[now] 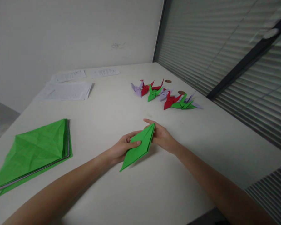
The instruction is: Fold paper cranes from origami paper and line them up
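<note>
A green paper folded into a long diamond shape (138, 147) is held just above the white table (112, 109) at its middle. My left hand (122, 148) grips its left edge, thumb on top and fingers closed under it. My right hand (161, 136) pinches the upper right tip, fingers closed on the paper.
A stack of square sheets with a green one on top (35, 153) lies at the left. Several folded paper cranes (165, 94) in red, green and lilac stand at the far right, near a blind-covered window (224, 56). Printed papers (67, 90) lie at the back left.
</note>
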Tool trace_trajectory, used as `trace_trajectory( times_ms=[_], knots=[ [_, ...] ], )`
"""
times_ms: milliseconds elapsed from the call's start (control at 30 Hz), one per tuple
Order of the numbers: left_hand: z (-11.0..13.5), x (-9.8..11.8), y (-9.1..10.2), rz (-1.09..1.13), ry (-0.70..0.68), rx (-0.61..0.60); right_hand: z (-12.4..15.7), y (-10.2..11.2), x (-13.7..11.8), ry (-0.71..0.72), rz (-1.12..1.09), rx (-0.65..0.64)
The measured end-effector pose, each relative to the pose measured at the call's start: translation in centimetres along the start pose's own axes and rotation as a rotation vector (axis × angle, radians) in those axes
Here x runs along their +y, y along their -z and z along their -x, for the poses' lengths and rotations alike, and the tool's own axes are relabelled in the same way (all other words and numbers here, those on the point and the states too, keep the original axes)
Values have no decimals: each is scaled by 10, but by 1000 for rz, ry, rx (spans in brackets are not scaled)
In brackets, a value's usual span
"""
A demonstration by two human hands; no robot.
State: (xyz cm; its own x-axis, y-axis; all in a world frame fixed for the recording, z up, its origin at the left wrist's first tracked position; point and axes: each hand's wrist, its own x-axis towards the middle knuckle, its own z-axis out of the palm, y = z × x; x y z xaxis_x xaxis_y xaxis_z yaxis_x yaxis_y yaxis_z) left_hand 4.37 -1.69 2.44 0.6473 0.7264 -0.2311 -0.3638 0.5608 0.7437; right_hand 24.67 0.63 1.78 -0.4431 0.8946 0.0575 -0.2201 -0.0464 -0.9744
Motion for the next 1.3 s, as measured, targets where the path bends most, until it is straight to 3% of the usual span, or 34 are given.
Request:
trace_trajectory(
  times_ms=[100, 167, 300, 400, 433, 467, 533, 600, 633, 800, 867, 933, 1033, 1133, 1300],
  knots=[
    [1, 0, -1, -1, 64, -90, 1, 2, -3, 26, 30, -89],
    [-1, 5, 4, -52, 84, -59, 0, 5, -5, 41, 54, -82],
    [-9, 25, 23, -203, -84, 307, -6, 12, -1, -50, 106, 179],
    [-11, 32, 31, -537, -406, 550, -9, 12, 5, -177, 137, 326],
    [-10, 31, 31, -720, -514, 561, -9, 11, 6, -209, 138, 346],
    [-9, 28, 30, -910, -594, 507, -9, 10, 8, -229, 135, 355],
    [-6, 20, 26, -1250, -684, 243, -8, 8, 10, -250, 140, 341],
    [-5, 10, 25, -1469, -693, 18, -7, 8, 11, -233, 232, 318],
    [-6, 7, 25, -1546, -687, -28, -7, 9, 12, -204, 333, 315],
    [-10, -1, 35, -1737, -681, -16, -5, 19, 7, 136, 1058, 304],
    [-11, -2, 37, -1757, -711, -40, -4, 20, 5, 287, 1200, 221],
    [-11, -3, 36, -1759, -763, -74, -3, 18, 5, 366, 1236, 66],
    [-10, -4, 35, -1748, -847, -36, -3, 14, 5, 361, 1261, -145],
    [-9, -4, 36, -1759, -883, 14, -1, 11, 4, 323, 1312, -225],
    [-10, -3, 38, -1799, -792, -29, 1, 13, 0, 336, 1363, -253]
  ],
)
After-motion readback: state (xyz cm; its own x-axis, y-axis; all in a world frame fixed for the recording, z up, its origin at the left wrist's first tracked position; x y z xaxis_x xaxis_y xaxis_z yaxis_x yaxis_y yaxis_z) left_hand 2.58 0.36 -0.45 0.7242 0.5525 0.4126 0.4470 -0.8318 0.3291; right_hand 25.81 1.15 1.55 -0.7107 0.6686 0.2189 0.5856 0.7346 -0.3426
